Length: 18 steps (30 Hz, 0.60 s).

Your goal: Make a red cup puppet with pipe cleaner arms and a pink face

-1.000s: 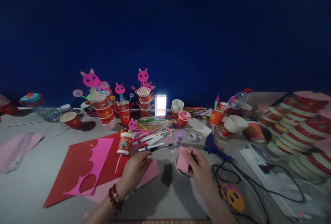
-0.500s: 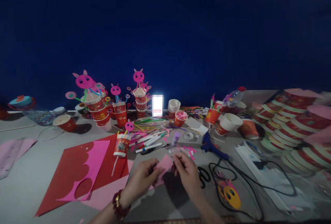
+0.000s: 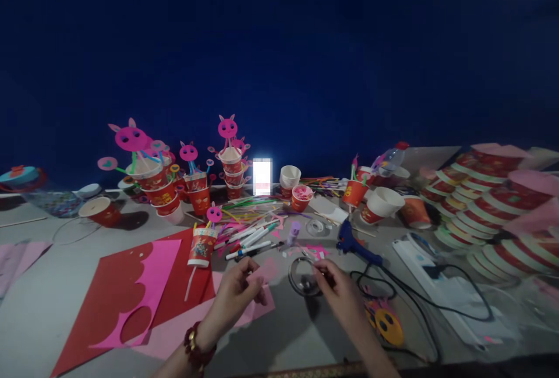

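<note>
My left hand point(image 3: 239, 295) is curled, thumb and fingers close together at a small piece of pink paper point(image 3: 267, 269), smeared by motion. Below that hand, more pink paper point(image 3: 261, 307) lies on the table. My right hand point(image 3: 334, 285) pinches the edge of a round, glassy ring that looks like a roll of clear tape point(image 3: 302, 276), tilted up above the table. Just beyond both hands are a purple glue stick point(image 3: 294, 232), several marker pens point(image 3: 255, 239), pink scraps point(image 3: 315, 251) and another tape roll point(image 3: 316, 226) lying flat.
Red card point(image 3: 102, 302) and a cut-out magenta sheet point(image 3: 159, 267) lie left. Decorated paper cups point(image 3: 155, 183) with pink faces stand behind. To the right are a blue glue gun point(image 3: 356, 243) with its cord, a white power strip point(image 3: 430, 290), a yellow face cut-out point(image 3: 388, 325) and stacked cups point(image 3: 493, 209).
My hands have moved apart. The round ring now shows in my right hand. The pink paper that both hands were at is now only by my left hand. The view has shifted slightly.
</note>
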Motion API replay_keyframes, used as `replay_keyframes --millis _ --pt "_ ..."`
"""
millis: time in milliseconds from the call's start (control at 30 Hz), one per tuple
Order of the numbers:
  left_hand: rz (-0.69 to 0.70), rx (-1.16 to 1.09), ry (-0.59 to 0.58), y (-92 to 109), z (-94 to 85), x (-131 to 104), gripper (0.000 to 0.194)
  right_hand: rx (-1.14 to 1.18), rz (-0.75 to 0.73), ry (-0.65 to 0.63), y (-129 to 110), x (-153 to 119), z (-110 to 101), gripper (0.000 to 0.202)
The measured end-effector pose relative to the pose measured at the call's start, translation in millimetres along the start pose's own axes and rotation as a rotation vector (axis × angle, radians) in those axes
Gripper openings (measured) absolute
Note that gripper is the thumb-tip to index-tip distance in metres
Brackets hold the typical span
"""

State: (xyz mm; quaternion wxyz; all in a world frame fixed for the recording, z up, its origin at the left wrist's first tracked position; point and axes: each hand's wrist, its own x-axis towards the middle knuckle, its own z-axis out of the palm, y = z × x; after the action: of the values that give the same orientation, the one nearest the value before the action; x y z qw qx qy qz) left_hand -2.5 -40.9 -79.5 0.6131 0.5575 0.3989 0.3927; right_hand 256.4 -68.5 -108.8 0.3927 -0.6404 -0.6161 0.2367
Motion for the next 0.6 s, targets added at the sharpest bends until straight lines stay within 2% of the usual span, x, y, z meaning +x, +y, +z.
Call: replay_keyframes --millis 67,133,300,400,600 --pt "-0.013 -0.087 0.018 -1 0.0 1 0.033 -0.196 -0.035 0.057 15 -6 -15 0.034" --pt "-0.037 -0.148 0.027 -1 0.5 2 0.034 -0.349 -0.079 0.058 24 -15 -25 0.034" --pt "-0.069 -0.175 0.054 2 2.8 4 0.037 -0.633 -0.175 0.061 34 -37 -34 0.031" --pt "-0.071 -0.191 0.061 6 3.6 4 0.04 -0.685 -0.154 0.033 37 -38 -35 0.025" --pt "-0.058 -0.206 0.144 10 1.3 4 0.041 -0.611 -0.011 -0.021 42 -32 -44 0.015"
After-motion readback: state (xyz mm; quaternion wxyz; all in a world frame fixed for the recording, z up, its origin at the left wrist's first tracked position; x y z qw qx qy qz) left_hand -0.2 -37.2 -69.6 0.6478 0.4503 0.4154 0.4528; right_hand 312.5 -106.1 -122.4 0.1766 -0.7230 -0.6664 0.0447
